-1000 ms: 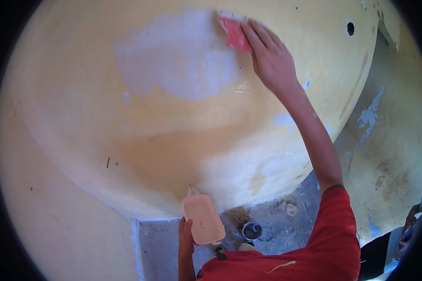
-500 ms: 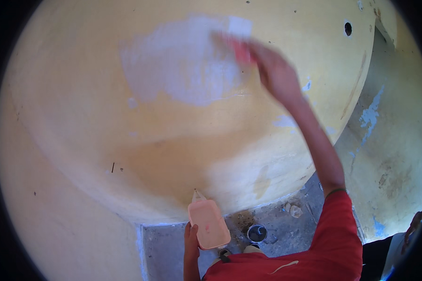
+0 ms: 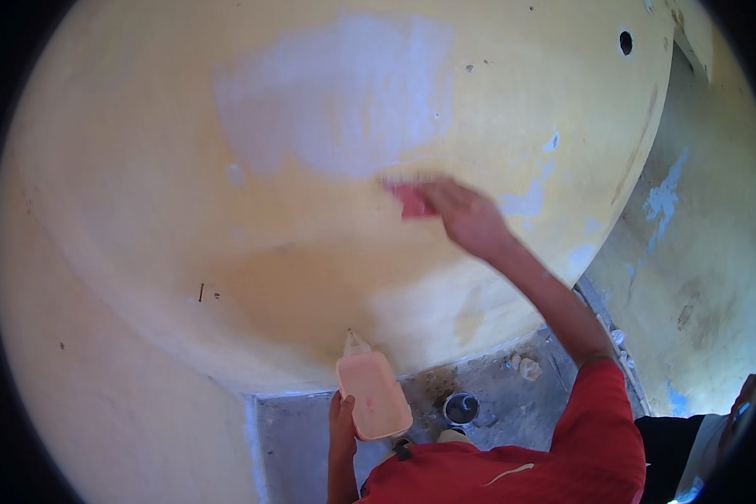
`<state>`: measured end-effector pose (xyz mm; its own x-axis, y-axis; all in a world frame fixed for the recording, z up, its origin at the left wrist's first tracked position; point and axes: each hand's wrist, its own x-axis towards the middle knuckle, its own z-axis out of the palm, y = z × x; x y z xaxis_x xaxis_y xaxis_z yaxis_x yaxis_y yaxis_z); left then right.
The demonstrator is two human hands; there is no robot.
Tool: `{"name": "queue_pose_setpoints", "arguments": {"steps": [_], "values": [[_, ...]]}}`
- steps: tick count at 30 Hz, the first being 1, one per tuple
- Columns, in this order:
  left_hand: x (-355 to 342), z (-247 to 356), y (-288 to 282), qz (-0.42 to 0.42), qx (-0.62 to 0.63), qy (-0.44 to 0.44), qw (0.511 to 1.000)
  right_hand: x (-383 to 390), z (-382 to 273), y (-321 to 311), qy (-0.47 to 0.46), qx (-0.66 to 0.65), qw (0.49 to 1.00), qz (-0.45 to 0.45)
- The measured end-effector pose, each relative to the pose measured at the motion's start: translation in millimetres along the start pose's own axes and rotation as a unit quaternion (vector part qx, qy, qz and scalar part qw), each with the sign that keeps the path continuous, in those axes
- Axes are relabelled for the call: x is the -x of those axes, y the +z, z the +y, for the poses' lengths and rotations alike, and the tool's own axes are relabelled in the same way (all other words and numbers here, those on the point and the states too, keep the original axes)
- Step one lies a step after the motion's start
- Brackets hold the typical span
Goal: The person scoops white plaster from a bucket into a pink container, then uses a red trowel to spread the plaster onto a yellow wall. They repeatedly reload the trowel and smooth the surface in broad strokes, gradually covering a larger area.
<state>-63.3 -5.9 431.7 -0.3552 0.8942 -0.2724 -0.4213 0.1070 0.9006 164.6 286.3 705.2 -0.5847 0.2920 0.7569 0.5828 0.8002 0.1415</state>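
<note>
Two bare hands are showing before a yellow wall (image 3: 126,176). The right hand (image 3: 476,223) is gripping a red scraper (image 3: 415,202), which is blurring just below a whitish patch (image 3: 336,92); whether it is touching the wall, I cannot tell. The left hand (image 3: 342,424) is gripping the left edge of a pink tray (image 3: 380,391). Beyond the tray's right side, a bucket (image 3: 446,408) is standing on the grey floor (image 3: 294,441).

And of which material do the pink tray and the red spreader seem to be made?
The pink tray looks like matte plastic: rounded corners and a moulded-looking rim. The red spreader may be plastic too, judging by its flat, solid colour, but motion blur hides its finish.
</note>
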Motion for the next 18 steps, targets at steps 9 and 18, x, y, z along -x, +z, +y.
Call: {"name": "queue_pose_setpoints", "arguments": {"steps": [9, 18], "values": [[-1.5, -6.0, -5.8, -0.007, 0.019, 0.004, 1.000, -68.5, 16.8, 12.2, -0.064, 0.113, 0.988, 0.082], [0.4, -1.7, -8.0, 0.002, 0.003, -0.005, 1.000, -49.9, -3.1, -15.7, 0.018, 0.009, 0.997, 0.079]]}}
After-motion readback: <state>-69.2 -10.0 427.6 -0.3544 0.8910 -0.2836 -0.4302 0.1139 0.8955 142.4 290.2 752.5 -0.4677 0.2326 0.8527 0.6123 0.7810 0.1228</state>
